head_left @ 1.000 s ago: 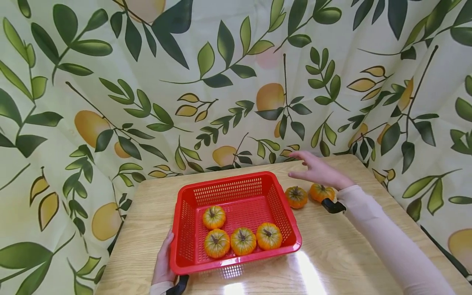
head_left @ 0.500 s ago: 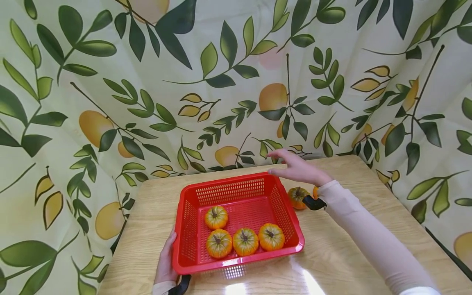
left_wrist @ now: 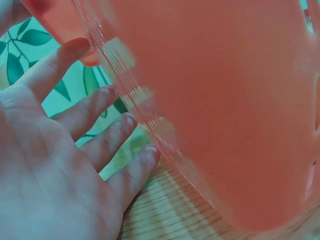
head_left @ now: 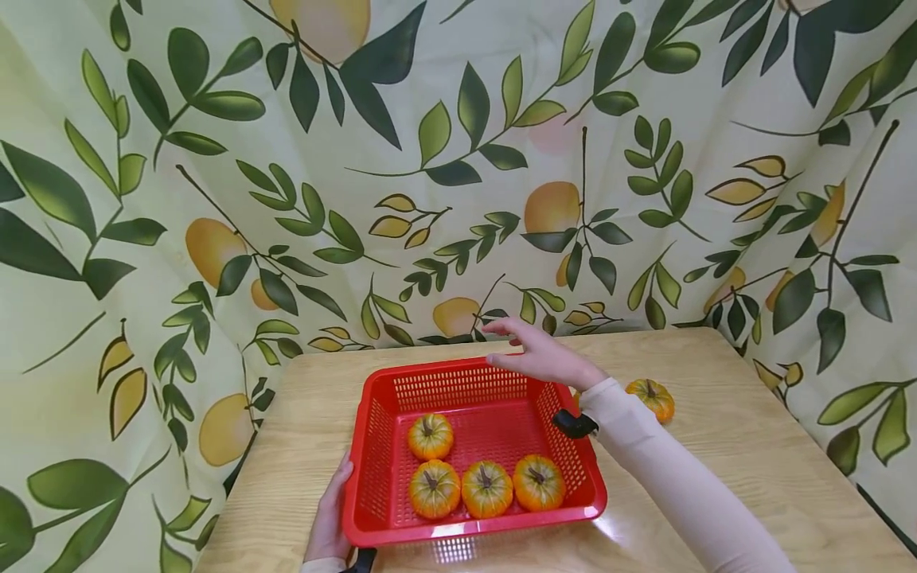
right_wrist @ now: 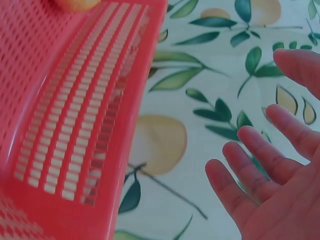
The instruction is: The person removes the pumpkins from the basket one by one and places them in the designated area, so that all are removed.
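A red plastic basket (head_left: pixel 415 535) stands on the table with several small orange pumpkins (head_left: pixel 485 489) inside. My left hand (head_left: pixel 331 509) is at the basket's left side. In the left wrist view, the fingers of this hand (left_wrist: pixel 55 145) are fairly straight and spread, their tips against the basket's wall (left_wrist: pixel 210 110). Over the basket's far right corner hovers my right hand (head_left: pixel 540 356), fingers apart and holding nothing. The right wrist view has that hand (right_wrist: pixel 280 185) away from the basket's rim (right_wrist: pixel 132 120). Right of the basket lies another pumpkin (head_left: pixel 650 398); one more is mostly hidden behind the right wrist.
The wooden table (head_left: pixel 716 461) reaches back to a curtain (head_left: pixel 458 239) printed with leaves and fruit, which also runs along both sides. Dark straps (head_left: pixel 575 424) sit at the wrists.
My right hand has moved left from above the loose pumpkins to over the basket's far corner. The left hand stays at the basket's side. The head view has shifted slightly.
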{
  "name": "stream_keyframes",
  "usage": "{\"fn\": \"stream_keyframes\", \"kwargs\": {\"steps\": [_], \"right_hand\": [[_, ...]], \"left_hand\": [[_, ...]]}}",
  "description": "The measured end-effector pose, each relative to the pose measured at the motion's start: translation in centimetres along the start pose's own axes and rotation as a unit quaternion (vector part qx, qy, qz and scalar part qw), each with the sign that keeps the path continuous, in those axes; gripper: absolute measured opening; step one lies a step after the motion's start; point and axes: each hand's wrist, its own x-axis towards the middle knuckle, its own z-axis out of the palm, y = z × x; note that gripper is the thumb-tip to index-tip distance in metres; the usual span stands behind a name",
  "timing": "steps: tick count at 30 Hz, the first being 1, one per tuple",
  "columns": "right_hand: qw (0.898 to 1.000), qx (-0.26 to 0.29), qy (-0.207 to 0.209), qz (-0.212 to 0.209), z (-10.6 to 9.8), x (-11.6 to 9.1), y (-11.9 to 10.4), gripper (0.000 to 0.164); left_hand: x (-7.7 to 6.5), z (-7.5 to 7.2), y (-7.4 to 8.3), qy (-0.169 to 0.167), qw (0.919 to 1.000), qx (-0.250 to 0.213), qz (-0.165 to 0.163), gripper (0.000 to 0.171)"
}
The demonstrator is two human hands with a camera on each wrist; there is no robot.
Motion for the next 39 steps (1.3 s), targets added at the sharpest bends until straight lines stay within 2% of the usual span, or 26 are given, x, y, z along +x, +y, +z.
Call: {"fn": "stream_keyframes", "kwargs": {"steps": [3, 9, 17, 21, 28, 31, 39], "right_hand": [[1.000, 0.002, -0.003, -0.015, 1.1, 0.7, -0.3, 0.056], [1.000, 0.003, -0.020, -0.015, 2.8, 2.2, -1.1, 0.057], [0.999, -0.014, -0.046, -0.021, 4.8, 3.5, -1.9, 0.057], [0.998, -0.014, -0.056, -0.022, 5.9, 4.0, -2.2, 0.056], [0.996, -0.014, -0.078, -0.043, 7.8, 4.7, -2.3, 0.057], [0.995, -0.005, -0.086, -0.049, 8.5, 4.8, -2.3, 0.057], [0.993, -0.005, -0.108, -0.037, 10.2, 4.9, -1.7, 0.060]], "left_hand": [[0.0, 0.0, -0.3, -0.006, 1.0000, -0.001, 0.007, 0.076], [0.2, -0.1, -0.3, -0.009, 0.9997, -0.003, 0.022, 0.075], [0.3, 0.2, -0.1, 0.019, 0.9998, 0.001, 0.006, 0.077], [0.2, 0.1, -0.2, 0.002, 0.9999, -0.002, 0.012, 0.074], [0.2, 0.1, -0.2, 0.005, 0.9999, -0.011, 0.007, 0.074], [0.2, 0.0, -0.3, -0.014, 0.9997, -0.010, 0.014, 0.072], [0.1, 0.1, -0.1, 0.017, 0.9998, -0.010, -0.007, 0.075]]}}
